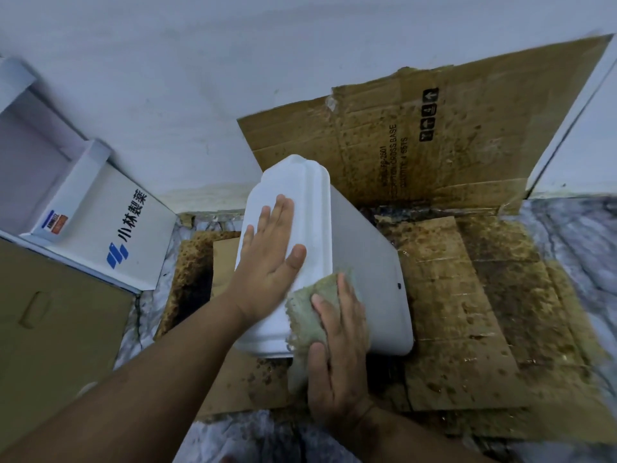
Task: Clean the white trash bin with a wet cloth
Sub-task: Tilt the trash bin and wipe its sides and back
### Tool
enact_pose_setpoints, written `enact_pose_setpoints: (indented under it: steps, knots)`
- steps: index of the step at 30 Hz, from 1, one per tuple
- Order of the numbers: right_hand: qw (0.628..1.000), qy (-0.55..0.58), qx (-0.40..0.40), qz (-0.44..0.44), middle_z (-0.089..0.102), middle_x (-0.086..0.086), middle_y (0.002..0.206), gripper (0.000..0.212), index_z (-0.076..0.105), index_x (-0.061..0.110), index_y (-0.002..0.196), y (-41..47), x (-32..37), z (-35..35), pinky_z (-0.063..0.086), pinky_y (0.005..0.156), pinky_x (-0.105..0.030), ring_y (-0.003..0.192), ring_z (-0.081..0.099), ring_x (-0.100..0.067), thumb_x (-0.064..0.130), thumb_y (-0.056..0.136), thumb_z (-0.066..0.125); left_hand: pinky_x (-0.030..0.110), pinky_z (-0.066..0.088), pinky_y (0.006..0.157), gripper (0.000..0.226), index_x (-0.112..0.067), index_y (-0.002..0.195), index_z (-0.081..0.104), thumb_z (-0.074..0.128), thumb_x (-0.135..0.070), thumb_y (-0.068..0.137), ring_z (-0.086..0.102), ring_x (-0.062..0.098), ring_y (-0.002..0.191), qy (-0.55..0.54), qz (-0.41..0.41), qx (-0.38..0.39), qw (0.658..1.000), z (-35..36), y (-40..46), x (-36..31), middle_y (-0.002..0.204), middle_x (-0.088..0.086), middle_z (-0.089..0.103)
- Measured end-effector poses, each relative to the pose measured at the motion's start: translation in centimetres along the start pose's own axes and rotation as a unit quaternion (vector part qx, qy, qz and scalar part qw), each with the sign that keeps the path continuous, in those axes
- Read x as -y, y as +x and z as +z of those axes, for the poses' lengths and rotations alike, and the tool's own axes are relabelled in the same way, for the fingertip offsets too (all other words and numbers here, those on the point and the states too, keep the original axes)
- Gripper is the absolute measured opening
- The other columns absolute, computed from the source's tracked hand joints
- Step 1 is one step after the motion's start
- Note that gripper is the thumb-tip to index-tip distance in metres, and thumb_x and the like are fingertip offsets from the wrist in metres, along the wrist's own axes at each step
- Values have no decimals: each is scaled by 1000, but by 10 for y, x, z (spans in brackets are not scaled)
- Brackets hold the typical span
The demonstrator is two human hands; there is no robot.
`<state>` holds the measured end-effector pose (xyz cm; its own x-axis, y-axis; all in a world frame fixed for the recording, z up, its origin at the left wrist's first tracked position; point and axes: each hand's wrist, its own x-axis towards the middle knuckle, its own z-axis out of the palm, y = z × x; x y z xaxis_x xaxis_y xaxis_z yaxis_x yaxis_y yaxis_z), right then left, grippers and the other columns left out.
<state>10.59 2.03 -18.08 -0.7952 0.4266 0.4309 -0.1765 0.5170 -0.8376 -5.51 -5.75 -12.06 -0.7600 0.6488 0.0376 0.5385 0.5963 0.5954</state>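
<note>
A white plastic trash bin lies tipped on stained brown cardboard sheets by the wall, its inside hidden. The left hand rests flat on it, fingers straight and slightly apart; the right hand presses a greenish wet cloth against it, fingers extended.

Dim, bluish, even light; soft shadows; wide-angle bending at blurred edges.
</note>
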Motion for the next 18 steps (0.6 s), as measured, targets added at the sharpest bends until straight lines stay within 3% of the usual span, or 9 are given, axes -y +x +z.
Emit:
enact_pose_setpoints:
  steps: [3, 6, 9, 11, 14, 16, 18]
  knots:
    - [999, -39, 31, -17, 27, -8, 163, 55, 19, 29, 157, -6, -46, 2, 18, 122, -52, 151, 24, -32, 40, 103, 24, 53, -3, 127, 93, -29, 162, -5, 13, -84, 90, -15, 7, 156, 4, -3, 0, 1000, -4, -3, 15, 170, -14, -12]
    - [992, -43, 19, 121, 32, -3, 159, 54, 24, 25, 155, -12, -107, -5, 26, 118, -57, 149, 30, -30, 46, 105, 20, 55, -1, 127, 90, -30, 163, -4, 20, -80, 93, -13, 7, 157, -21, -11, -6, 1000, -10, -10, 30, 170, -17, -10]
    - [975, -53, 21, 213, 30, 0, 154, 60, 27, 11, 149, -6, -139, -12, 21, 121, -48, 146, 33, -39, 50, 105, 19, 53, 0, 127, 88, -28, 163, -3, 20, -78, 95, -11, 7, 157, -33, -11, -8, 999, -10, -13, 37, 171, -16, -8]
    - [969, -69, 40, 232, 23, 8, 157, 58, 25, 23, 151, 7, -119, -4, 12, 124, -49, 152, 20, -32, 46, 99, 18, 52, 1, 128, 89, -24, 164, -2, 20, -77, 96, -8, 10, 158, -38, -8, -15, 999, -11, -14, 44, 171, -13, -6]
    - [975, -73, 94, 187, 15, 12, 165, 63, 23, 37, 155, 32, -48, 20, -1, 126, -45, 155, 2, -20, 48, 94, 13, 54, 3, 127, 91, -20, 164, -2, 23, -77, 97, -6, 13, 158, -64, -13, -15, 998, -14, -16, 57, 172, -9, -5]
    - [981, -52, 116, 150, 14, 12, 166, 64, 18, 37, 156, 42, -14, 33, -6, 125, -39, 154, -1, -16, 48, 93, 13, 56, 3, 127, 91, -19, 164, -2, 25, -75, 98, -6, 14, 159, -75, -10, -8, 997, -15, -15, 62, 172, -7, -5]
    - [986, -42, 115, 114, 20, 10, 165, 62, 24, 34, 155, 42, -14, 31, -1, 125, -39, 155, 7, -18, 46, 95, 21, 55, 4, 127, 91, -18, 164, -3, 25, -75, 98, -5, 14, 159, -66, -5, 1, 998, -15, -13, 61, 172, -7, -6]
